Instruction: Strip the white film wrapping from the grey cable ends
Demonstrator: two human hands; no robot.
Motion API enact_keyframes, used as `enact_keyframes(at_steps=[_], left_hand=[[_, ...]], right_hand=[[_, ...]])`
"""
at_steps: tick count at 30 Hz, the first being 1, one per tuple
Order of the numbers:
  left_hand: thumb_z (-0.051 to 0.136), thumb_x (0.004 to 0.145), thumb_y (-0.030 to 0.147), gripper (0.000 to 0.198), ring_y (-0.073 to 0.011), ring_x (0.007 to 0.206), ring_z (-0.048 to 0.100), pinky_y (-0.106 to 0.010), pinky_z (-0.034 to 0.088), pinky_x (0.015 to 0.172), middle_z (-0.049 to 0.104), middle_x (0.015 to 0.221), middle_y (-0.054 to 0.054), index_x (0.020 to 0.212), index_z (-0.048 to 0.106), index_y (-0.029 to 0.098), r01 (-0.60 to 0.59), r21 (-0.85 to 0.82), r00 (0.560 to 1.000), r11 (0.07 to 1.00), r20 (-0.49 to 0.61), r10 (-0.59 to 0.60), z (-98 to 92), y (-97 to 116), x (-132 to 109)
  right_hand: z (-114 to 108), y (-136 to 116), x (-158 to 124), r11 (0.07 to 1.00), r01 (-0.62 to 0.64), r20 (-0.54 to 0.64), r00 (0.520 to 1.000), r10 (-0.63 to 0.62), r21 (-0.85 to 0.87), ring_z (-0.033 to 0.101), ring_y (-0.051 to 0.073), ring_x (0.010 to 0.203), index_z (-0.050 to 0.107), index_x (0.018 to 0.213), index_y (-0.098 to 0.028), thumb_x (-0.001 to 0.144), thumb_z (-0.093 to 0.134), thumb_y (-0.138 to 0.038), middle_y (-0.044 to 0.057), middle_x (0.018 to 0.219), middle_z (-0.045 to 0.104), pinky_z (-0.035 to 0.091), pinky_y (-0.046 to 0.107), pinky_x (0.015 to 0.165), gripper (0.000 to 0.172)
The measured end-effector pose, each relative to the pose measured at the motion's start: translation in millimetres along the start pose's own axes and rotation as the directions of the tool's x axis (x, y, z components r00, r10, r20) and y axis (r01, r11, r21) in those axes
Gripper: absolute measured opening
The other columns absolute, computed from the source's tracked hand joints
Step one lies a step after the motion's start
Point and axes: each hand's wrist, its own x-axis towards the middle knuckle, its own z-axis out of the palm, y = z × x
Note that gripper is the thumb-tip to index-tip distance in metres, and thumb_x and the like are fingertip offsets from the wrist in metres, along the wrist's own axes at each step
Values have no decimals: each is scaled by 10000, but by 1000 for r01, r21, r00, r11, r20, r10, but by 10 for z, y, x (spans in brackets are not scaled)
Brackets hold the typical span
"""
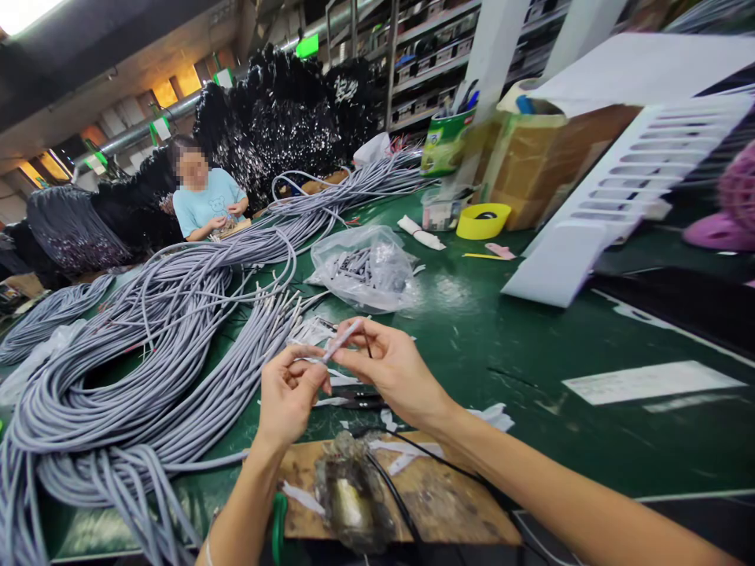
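Between my two hands is the pale end of a grey cable (342,339), tilted up to the right. My left hand (290,393) pinches its lower part with thumb and fingers. The upper part is gripped by the fingertips of my right hand (396,369), where a thin dark strand also shows. Just beyond my left hand, several cable ends with whitish tips (277,310) lie in a bundle. Below the hands are dark-handled pliers or cutters (359,399), partly hidden, and scraps of white strip (406,452).
A clear plastic bag (366,271) of small grey parts lies ahead. Coiled grey cables (135,354) cover the left side. A small metal device (354,495) sits on a wooden board (448,503) nearest me. A white slotted stand (625,204) rises right. Another person (209,196) works across the table.
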Motion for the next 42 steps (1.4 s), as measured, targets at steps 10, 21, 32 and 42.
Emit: enact_keyframes(at_steps=[10,21,32,42], left_hand=[[701,657,450,443,14,338,181,-160,66,337,374,457,86,871,594,77,135,-71,977,988,175,-121,-35,-4,32],[642,725,448,415,-3,314,128,-111,75,296,404,454,129,857,317,226,102,-128,960,987,273,-64,-58,-25,17],[628,719,484,400,-33,415,320,-148,207,390,402,466,79,876,541,126,-83,130,992,988,106,69,20,-71,-9],[673,694,432,741,-21,358,171,-148,96,326,299,434,100,1316,410,128,94,-139,966,986,251,-57,-121,29,14]], right_hand=[[-153,-92,-2,984,140,-41,989,-145,-110,247,25,377,621,794,-145,675,603,-333,-42,538,474,156,203,346,224],[-45,-69,-1,992,-120,80,990,117,41,552,92,526,621,823,-148,494,748,-227,-14,579,635,427,213,520,361],[57,181,15,993,-44,-253,965,70,105,284,-1,342,540,723,-170,488,650,-156,-77,543,531,172,155,318,261],[-191,-15,253,983,-100,-263,955,138,153,177,-19,297,492,699,-178,556,682,-409,-80,514,496,105,168,319,331]])
